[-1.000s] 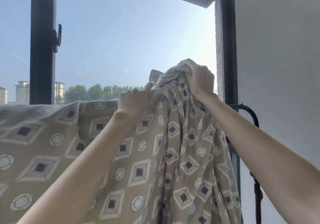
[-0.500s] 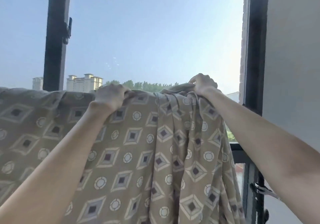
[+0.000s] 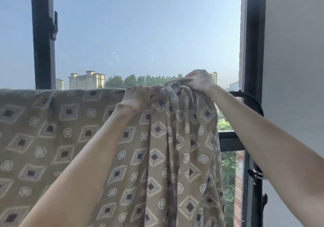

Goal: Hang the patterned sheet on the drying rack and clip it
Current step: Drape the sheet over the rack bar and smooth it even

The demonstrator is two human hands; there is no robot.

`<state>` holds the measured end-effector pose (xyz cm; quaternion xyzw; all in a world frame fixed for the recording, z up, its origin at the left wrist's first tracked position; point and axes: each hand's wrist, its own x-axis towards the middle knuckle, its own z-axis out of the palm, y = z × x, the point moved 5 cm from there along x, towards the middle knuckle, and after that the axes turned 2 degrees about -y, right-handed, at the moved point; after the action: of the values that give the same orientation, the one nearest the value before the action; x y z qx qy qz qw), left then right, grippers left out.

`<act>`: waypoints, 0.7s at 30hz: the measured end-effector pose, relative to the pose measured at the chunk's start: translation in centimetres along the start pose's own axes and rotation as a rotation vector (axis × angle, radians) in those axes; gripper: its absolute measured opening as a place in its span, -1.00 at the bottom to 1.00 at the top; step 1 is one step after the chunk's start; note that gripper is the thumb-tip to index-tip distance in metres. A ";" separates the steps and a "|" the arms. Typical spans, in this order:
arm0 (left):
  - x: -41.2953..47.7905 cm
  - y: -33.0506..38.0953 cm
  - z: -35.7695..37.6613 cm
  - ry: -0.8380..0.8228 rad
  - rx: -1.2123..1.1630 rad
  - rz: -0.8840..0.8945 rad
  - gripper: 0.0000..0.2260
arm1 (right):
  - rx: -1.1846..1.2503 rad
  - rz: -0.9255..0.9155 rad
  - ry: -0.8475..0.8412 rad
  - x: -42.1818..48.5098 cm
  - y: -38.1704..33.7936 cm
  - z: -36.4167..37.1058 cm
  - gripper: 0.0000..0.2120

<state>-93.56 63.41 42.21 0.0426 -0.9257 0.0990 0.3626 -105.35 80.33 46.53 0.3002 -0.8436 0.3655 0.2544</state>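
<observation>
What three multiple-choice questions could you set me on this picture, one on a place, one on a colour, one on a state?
1. Where is the sheet bunched into folds?
A. at its far left
B. at its right end
C. nowhere

2. What is its main colour?
A. blue
B. red
C. tan

3. What are the left hand and right hand doing?
A. gripping the sheet's top edge
B. hanging idle
C. holding clips

Answers:
1 B: the folds gather at the right, and the left lies flat.
2 C: the ground is tan, with pale diamonds and circles.
3 A: the fingers of both curl into the sheet.
</observation>
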 end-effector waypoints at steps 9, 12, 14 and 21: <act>0.9 -0.4 0.9 0.000 0.117 -0.042 -0.58 | -0.176 -0.176 0.584 -12.1 1.1 1.6 -0.34; 0.7 -0.1 0.9 0.000 0.121 -0.025 -0.58 | -0.184 -0.115 0.516 -15.5 1.6 4.8 -0.14; 0.3 0.2 0.5 0.021 0.118 -0.011 -0.56 | -0.091 -0.034 0.447 -17.1 2.2 6.7 0.01; -2.2 0.5 -1.0 -0.039 0.088 -0.003 -0.49 | -0.012 -0.041 0.244 -18.0 2.5 9.1 -0.26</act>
<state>-91.33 64.12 41.37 0.0617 -0.9272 0.1384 0.3425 -96.57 80.48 28.26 0.2689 -0.8022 0.3889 0.3646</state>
